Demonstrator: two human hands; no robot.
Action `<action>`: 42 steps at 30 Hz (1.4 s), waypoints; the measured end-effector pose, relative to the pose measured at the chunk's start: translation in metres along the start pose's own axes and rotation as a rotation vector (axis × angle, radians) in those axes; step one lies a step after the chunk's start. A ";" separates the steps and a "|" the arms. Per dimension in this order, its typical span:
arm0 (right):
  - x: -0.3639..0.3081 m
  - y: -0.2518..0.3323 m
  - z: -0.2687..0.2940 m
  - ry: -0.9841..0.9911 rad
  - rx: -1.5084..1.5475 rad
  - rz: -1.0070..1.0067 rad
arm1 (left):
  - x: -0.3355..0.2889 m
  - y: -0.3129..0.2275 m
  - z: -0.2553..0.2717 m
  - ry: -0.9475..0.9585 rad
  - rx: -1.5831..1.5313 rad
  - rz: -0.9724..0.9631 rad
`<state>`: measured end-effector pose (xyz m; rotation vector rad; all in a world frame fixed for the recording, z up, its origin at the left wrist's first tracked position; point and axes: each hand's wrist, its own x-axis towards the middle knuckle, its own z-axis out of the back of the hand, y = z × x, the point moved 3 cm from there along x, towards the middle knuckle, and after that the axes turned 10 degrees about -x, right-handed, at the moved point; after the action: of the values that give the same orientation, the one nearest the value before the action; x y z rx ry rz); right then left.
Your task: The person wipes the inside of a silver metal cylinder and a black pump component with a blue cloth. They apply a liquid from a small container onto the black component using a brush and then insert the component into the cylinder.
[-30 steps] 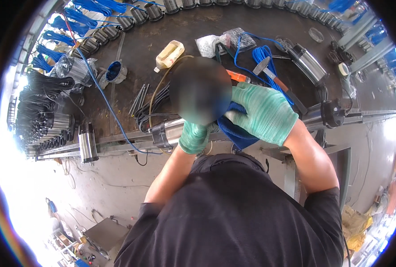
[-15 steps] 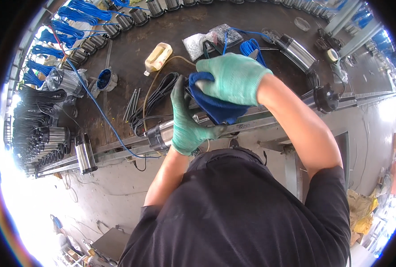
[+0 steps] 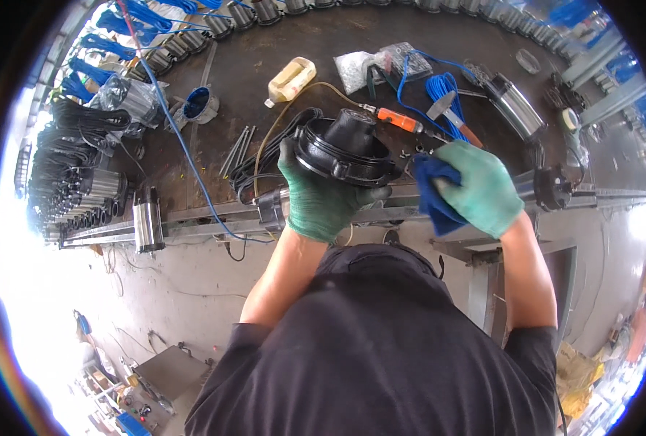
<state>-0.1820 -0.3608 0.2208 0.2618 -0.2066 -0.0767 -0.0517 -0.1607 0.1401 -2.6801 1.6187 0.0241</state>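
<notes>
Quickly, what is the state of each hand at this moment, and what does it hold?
Left hand: closed, holding the black part.
Right hand: closed, holding the blue cloth.

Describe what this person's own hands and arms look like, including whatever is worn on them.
The left hand and right hand wear close-fitting green gloves that end around the wrists; the left one looks darker. Both forearms are bare, with no cables or markings visible. Plain black short sleeves cover the upper arms.
</notes>
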 end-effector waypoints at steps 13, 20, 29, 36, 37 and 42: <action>0.029 0.027 0.035 -0.179 0.144 0.213 | -0.008 0.001 -0.031 0.120 -0.044 -0.078; 0.052 0.052 0.027 -0.146 -0.008 0.389 | -0.008 0.004 -0.023 0.112 -0.060 -0.124; 0.047 0.067 -0.006 -0.291 0.027 0.445 | -0.016 -0.014 -0.002 -0.083 0.823 -0.587; 0.009 -0.007 -0.019 -0.240 0.105 0.122 | -0.015 -0.005 -0.023 -0.041 2.215 -1.232; 0.001 -0.021 -0.017 -0.304 0.179 0.064 | -0.023 -0.007 -0.034 -0.015 2.409 -1.355; 0.011 -0.017 0.009 -0.341 0.577 0.065 | -0.031 -0.011 -0.038 0.013 2.471 -1.364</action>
<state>-0.1742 -0.3803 0.2265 0.8181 -0.5771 0.0057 -0.0563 -0.1292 0.1791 -0.8288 -0.7009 -0.9911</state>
